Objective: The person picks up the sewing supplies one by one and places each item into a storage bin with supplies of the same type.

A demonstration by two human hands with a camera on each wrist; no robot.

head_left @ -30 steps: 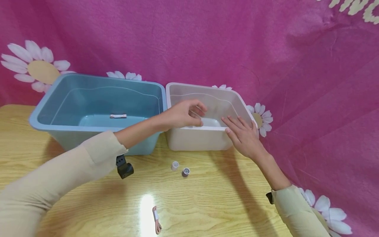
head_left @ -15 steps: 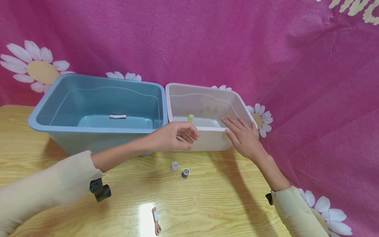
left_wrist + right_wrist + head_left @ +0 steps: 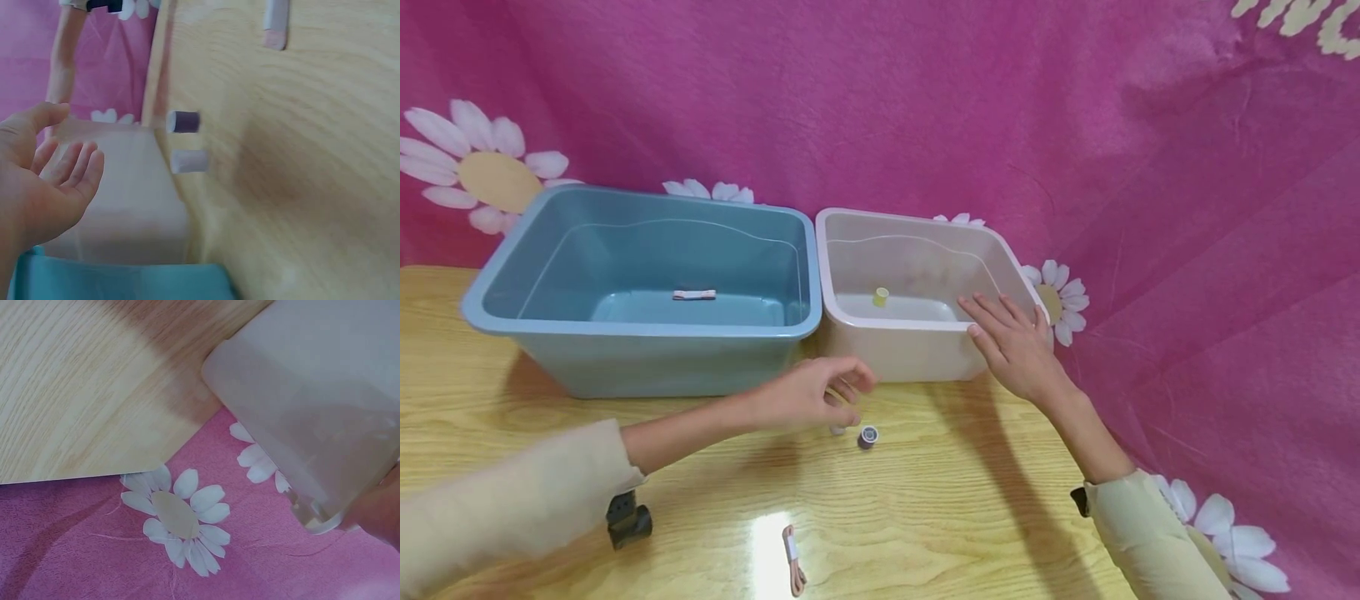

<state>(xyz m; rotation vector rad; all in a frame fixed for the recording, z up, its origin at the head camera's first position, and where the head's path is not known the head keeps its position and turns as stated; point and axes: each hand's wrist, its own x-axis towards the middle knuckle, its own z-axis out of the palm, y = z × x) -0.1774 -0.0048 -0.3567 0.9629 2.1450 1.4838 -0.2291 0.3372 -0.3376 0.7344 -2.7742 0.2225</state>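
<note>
Pale bin, pinkish-white, open-topped, upright on the wood-grained tabletop; landmark for this entry, sides as the head view shows them. Right hand: laid over the right front corner of the pale bin's rim, fingers straight and slightly spread. Left hand: in front of the pale bin, toward its left end, held above the tabletop; fingers loosely bent, thumb apart from them, nothing between. White cylinder, small: on the tabletop in front of the pale bin, mostly hidden by the left hand in the head view. Dark cylinder, purplish, with pale ends: just beside the white one, also in front of the pale bin. Yellow cylinder: inside the pale bin, on its floor, toward the left. Blue bin, the larger: immediately left of the pale bin, holding one flat white-and-pink bundle on its floor. Pink looped bundle, with a white band: on the tabletop, well forward of the pale bin. Magenta cloth, daisy-printed: behind the pale bin and to its right.
</note>
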